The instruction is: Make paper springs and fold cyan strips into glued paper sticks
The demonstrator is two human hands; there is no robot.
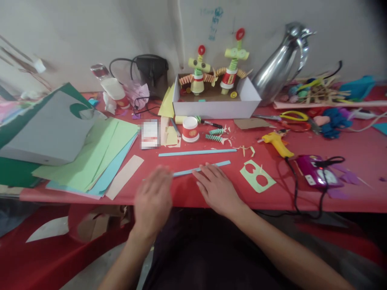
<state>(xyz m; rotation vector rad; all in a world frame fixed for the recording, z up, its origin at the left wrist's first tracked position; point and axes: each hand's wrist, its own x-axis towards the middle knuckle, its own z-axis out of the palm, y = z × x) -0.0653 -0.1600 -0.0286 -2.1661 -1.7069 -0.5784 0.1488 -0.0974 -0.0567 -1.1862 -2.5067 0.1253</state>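
A narrow light-blue paper strip [187,171] lies across the red table in front of me. My right hand [216,187] rests on it near its right end, palm down with the fingers stretched out. Over its left end is my left hand [154,195], blurred, with extended fingers that hide that end of the strip; whether it touches the paper I cannot tell. A second light-blue paper strip [198,153] lies just beyond, roughly parallel and untouched. Nearby stand a red-and-white paper cup [190,129] and two green folded-paper springs [214,137].
Coloured paper sheets [90,161] and a pinkish strip [125,177] lie left. A white box [214,109] holds two paper figures. To the right are a green cut-out card [258,177], yellow glue gun [278,144], purple device [317,173] with cables, scissors [290,117] and a metal jug [281,64].
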